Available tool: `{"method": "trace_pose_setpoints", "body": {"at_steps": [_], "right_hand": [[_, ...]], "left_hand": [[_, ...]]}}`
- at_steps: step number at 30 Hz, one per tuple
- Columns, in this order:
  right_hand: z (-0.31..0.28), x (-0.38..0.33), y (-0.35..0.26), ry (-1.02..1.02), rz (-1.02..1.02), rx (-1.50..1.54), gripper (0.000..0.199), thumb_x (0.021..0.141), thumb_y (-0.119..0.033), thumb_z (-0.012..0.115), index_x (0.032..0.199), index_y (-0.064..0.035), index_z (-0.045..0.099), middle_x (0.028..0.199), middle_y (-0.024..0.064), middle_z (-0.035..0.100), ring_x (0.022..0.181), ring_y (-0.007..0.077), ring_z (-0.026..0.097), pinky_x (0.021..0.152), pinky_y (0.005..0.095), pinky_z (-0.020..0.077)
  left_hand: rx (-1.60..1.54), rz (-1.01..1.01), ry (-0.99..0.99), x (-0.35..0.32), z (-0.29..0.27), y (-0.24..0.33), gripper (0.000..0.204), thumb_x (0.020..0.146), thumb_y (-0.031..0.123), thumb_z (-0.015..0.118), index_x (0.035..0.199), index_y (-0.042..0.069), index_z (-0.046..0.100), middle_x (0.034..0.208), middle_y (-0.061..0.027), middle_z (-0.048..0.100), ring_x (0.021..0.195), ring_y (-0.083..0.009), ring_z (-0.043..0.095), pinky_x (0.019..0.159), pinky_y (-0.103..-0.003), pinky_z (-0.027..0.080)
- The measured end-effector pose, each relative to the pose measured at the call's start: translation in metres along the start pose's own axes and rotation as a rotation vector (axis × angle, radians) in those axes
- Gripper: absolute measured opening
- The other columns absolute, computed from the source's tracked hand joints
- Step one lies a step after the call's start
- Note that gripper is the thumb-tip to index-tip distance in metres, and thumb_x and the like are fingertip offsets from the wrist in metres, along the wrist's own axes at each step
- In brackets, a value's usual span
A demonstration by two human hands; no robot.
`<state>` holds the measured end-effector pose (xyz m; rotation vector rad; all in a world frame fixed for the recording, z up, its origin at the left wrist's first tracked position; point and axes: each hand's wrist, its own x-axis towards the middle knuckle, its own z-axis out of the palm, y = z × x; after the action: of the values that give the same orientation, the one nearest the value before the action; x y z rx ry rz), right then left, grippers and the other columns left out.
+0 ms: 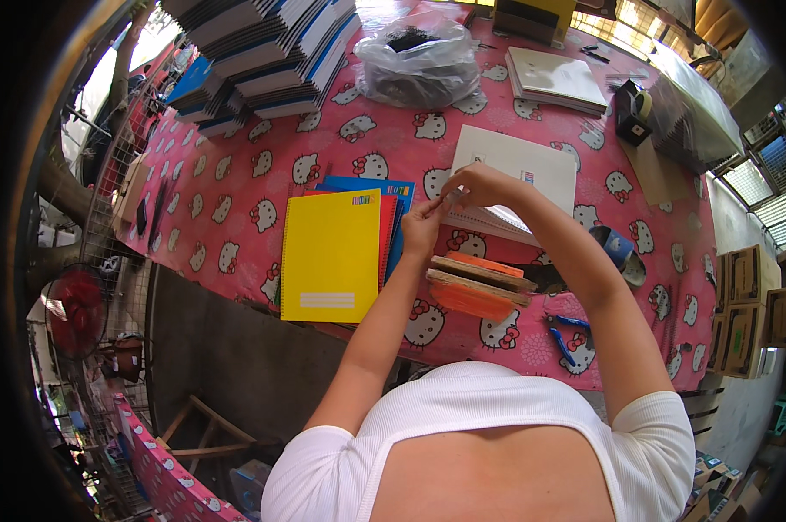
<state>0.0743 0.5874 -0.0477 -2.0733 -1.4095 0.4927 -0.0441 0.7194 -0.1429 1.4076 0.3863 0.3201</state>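
My left hand [422, 224] and my right hand [478, 184] meet above a white spiral notebook [519, 165] that lies on the pink patterned tablecloth [236, 209]. Both hands pinch at the notebook's near edge, where the wire binding runs; the exact grip is hard to tell. Just left of my left hand lies a yellow notebook [330, 255] on top of a red one and a blue one [371, 184]. Below my hands sits a stack of orange and brown boards [478, 285].
Tall piles of notebooks [262, 52] stand at the back left. A clear plastic bag [417, 59] with dark contents, white notebooks [555, 78], a tape dispenser [634, 111] and brown card [658, 174] lie further back. Blue-handled pliers [568, 335] rest near the front edge.
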Motion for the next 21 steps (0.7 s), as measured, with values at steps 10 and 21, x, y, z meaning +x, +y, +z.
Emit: {"method": "trace_pose_setpoints", "body": {"at_steps": [10,21], "right_hand": [[0.002,0.003,0.003,-0.04,-0.014,-0.047,0.033,0.066,-0.005,0.067,0.098,-0.0094,0.07,0.087,0.0151,0.068,0.082,0.0324,0.065,0.073,0.0393,0.0495],[-0.057,-0.021,-0.034,0.208,0.245,-0.174,0.052,0.073,0.001,0.059,0.123,-0.007,0.045,0.092,0.0212,0.065,0.084,0.0372,0.064,0.071,0.0439,0.0501]], "left_hand": [[-0.096,-0.066,-0.019,-0.001,-0.002,0.001,0.032,0.081,0.015,0.074,0.106,-0.004,0.067,0.085,-0.0025,0.066,0.074,-0.0049,0.057,0.068,-0.019,0.046],[0.366,0.338,0.114,0.01,0.017,0.052,0.055,0.076,0.013,0.076,0.124,0.006,0.051,0.123,-0.0147,0.054,0.096,-0.0212,0.06,0.095,-0.038,0.042]]}}
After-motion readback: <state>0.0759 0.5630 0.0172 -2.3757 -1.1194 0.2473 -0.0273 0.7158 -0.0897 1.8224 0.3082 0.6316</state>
